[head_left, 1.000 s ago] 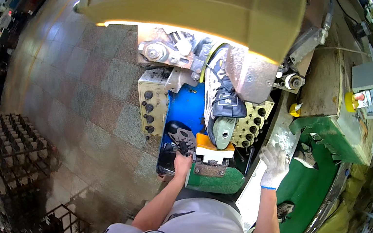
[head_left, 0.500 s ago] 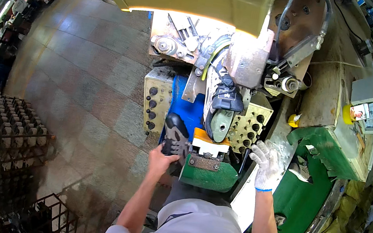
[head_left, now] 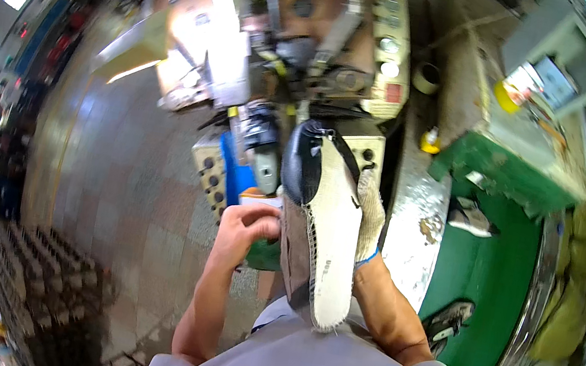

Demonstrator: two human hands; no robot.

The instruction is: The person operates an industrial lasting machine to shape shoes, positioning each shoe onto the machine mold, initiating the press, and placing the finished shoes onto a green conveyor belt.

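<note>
In front of my chest a shoe upper (head_left: 294,245) is held with its pale stitched underside (head_left: 327,258) facing me, its black end away from me. My right hand (head_left: 371,215), in a white knit glove with a blue cuff, grips its right side; some fingers are hidden behind it. My bare left hand (head_left: 248,228) is closed at its left side, fingers curled against the edge. Beyond, another shoe (head_left: 263,131) sits on a grey-green last in the machine (head_left: 254,45), somewhat blurred.
To the right, a green-lined trough (head_left: 480,269) holds a couple of shoes (head_left: 449,322). A worn metal ledge (head_left: 413,226) runs beside it, with a small yellow bottle (head_left: 431,140) at its far end. A rack of several shoe parts (head_left: 44,281) stands at lower left.
The shoe upper has come up from beside the machine to my chest, its underside now toward me. My gloved right hand has moved left onto it. The view has swung right.
</note>
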